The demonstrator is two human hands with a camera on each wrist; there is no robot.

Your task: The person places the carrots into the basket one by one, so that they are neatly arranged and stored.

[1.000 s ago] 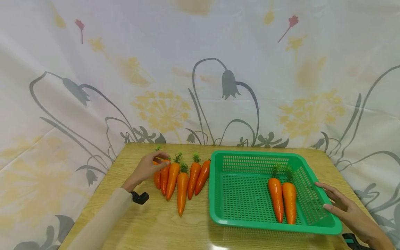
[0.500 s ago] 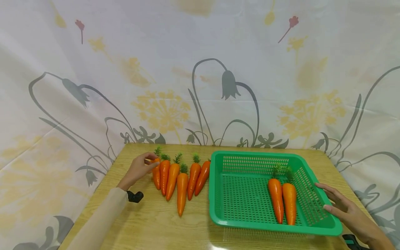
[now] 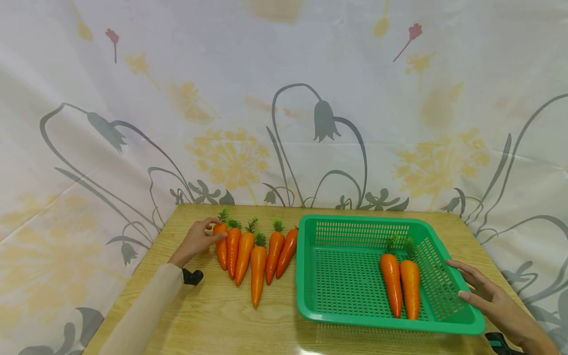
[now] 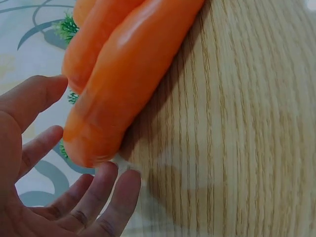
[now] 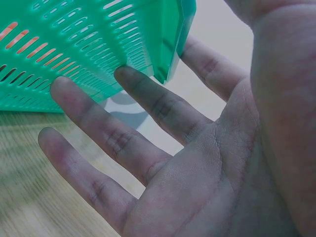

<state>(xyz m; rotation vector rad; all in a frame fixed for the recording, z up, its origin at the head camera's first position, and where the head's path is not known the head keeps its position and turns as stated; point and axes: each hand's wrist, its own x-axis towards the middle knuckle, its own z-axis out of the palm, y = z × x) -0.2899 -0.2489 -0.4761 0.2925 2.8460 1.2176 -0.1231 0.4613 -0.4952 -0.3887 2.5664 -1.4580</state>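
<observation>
My left hand (image 3: pixel 194 242) is at the leftmost carrot (image 3: pixel 220 246) of a row on the table. In the left wrist view, its spread, bent fingers reach round the thick end of that carrot (image 4: pixel 123 84), two fingertips right at the end. The thumb is by the neighbouring carrot (image 4: pixel 91 49). Several more orange carrots with green tops, one of them a longer carrot (image 3: pixel 258 273), lie to the right. My right hand (image 3: pixel 492 296) rests at the right rim of a green plastic basket (image 3: pixel 303 276). Its fingers extend along the outer wall in the right wrist view.
Two carrots (image 3: pixel 401 288) lie side by side inside the basket, towards its right wall. The wooden table (image 3: pixel 213 315) runs back to a pale curtain (image 3: pixel 284 59) printed with flowers, which also hangs on both sides.
My left hand has moved left along the carrot tops, from over the second carrot to the leftmost one. It has barely moved in the last half second. The right hand and the basket stay put.
</observation>
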